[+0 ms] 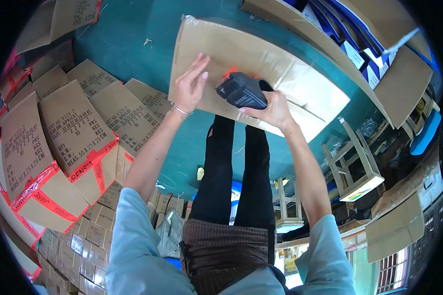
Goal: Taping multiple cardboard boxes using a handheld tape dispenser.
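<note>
A plain brown cardboard box [202,44] lies in front of me, with glossy clear strips on its right part. My left hand [190,86] rests at its left side, fingers stretched out and holding nothing. Over the middle of the box, my right hand [275,110] grips a black handheld tape dispenser [243,91]. Bits of red show behind the dispenser, against the cardboard. The dispenser hides that part of the box, and I cannot tell whether it touches the surface.
Printed cartons [76,128] sealed with red tape are stacked on my left. At the upper right stands a large open carton [320,42] holding blue and white boxes. Wooden stools [352,162] stand to the right on the green floor [133,39]. A loose cardboard piece [396,228] is at lower right.
</note>
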